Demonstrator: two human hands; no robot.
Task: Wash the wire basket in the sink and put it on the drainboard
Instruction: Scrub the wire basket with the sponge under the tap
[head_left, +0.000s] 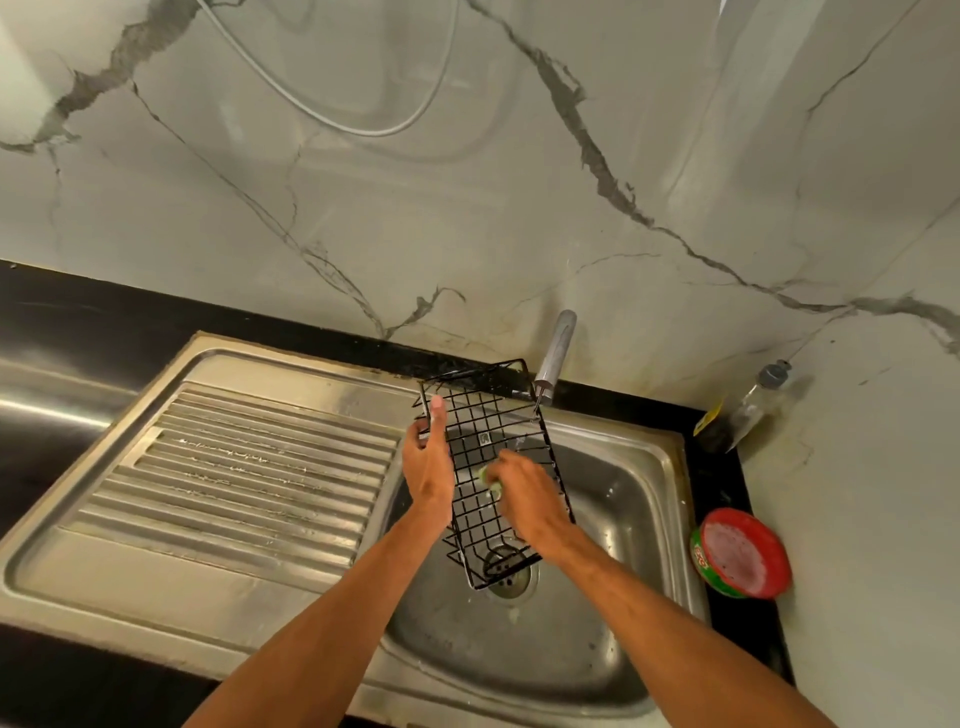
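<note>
Head view has the wire basket (483, 431) held tilted over the sink (613, 519), its far end under the tap (555, 348) and its near end above the drain (511, 577). The left hand (428, 462) grips the rim, thumb along the wire. The right hand (524, 493), just beside it, pinches a green scrubber (485, 477) against the mesh. Scrubbing looks to be the step in hand. Next would come a rinse, then a carry out past the left hand to the drainboard (234, 478).

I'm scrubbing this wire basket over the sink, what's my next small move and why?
Probably slide the green scrubber in your right hand along the mesh toward the tap end. It presses only mid-basket, while your left hand grips the wire basket by its left rim, tilted over the sink.
</note>
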